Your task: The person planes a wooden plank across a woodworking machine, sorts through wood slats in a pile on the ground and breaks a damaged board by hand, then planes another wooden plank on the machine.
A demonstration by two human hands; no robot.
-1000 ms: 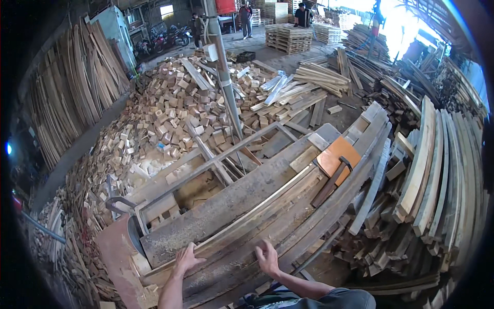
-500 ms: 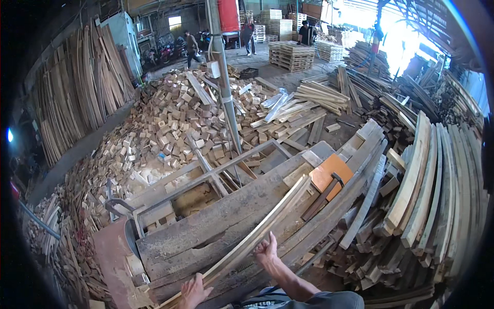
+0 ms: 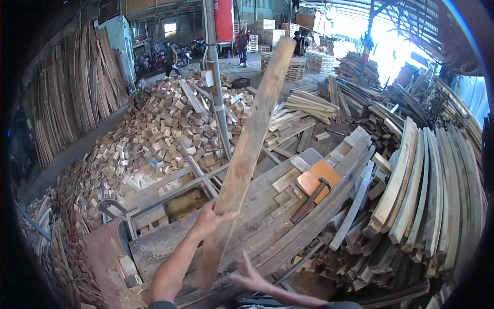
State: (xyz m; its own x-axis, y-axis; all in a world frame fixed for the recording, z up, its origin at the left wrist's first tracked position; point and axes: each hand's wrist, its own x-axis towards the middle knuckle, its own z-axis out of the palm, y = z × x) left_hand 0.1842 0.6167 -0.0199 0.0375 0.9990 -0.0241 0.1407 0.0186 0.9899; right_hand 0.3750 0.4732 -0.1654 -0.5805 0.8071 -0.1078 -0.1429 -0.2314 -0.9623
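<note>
plank point(image 3: 251, 139) over workbench point(image 3: 157, 244), pole point(image 3: 219, 108) beyond

Left hand point(image 3: 212, 220) raised and clasped, right hand point(image 3: 249, 277) low with its fingers spread.
The bare left forearm point(image 3: 176, 263) slanted up and rightward from the lower edge, its thumb point(image 3: 227, 217) stretched toward the right and the other fingers partly hidden. The right forearm point(image 3: 296, 297) came in low from the right, nearly flat, its hand (rather blurred) pointing leftward, apart from the left one, with one finger angled upward.
</note>
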